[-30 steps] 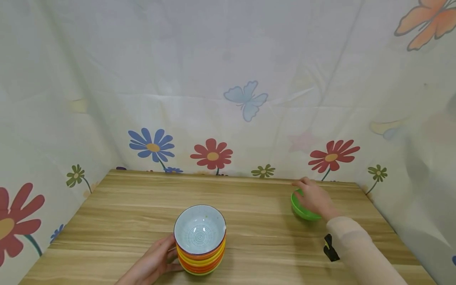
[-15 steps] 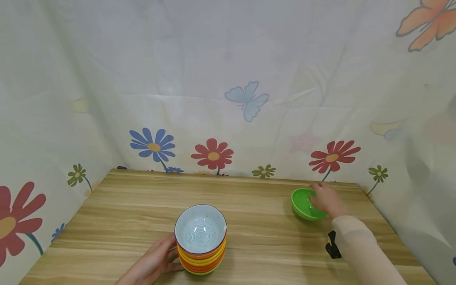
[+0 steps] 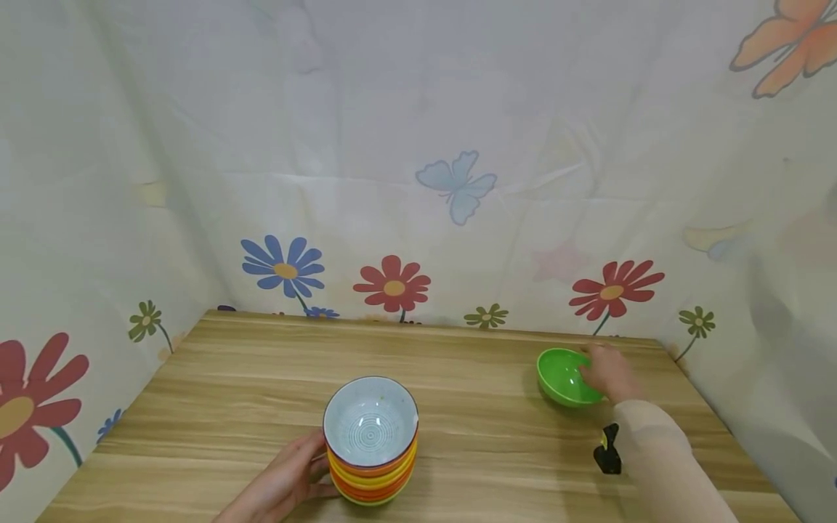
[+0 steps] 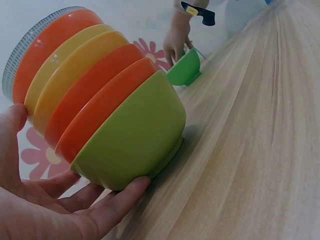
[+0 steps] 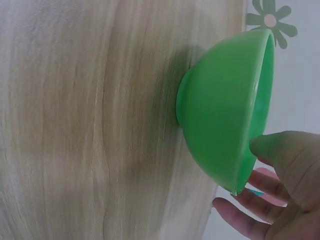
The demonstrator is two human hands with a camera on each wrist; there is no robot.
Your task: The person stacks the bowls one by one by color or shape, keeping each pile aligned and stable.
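A stack of several bowls (image 3: 370,476) stands on the table, orange, yellow and green outside. The top bowl (image 3: 370,421) has a pale blue speckled inside and a dark rim. My left hand (image 3: 288,472) holds the stack from its left side; in the left wrist view the thumb touches an upper bowl and the fingers lie along the lowest green bowl (image 4: 137,135). At the far right stands a separate bright green bowl (image 3: 569,385), upright. Beside its right rim is my right hand (image 3: 611,372), fingers spread, the thumb overlapping the rim (image 5: 257,100) in the right wrist view.
The wooden table (image 3: 275,363) backs onto a pale flowered cloth (image 3: 327,218) that also rises at both sides. A small black clip (image 3: 608,450) shows beside the light right sleeve (image 3: 660,450).
My right hand has moved from over the green bowl to its right rim, uncovering more of the inside. The bowl, the stack and my left hand stay nearly where they were.
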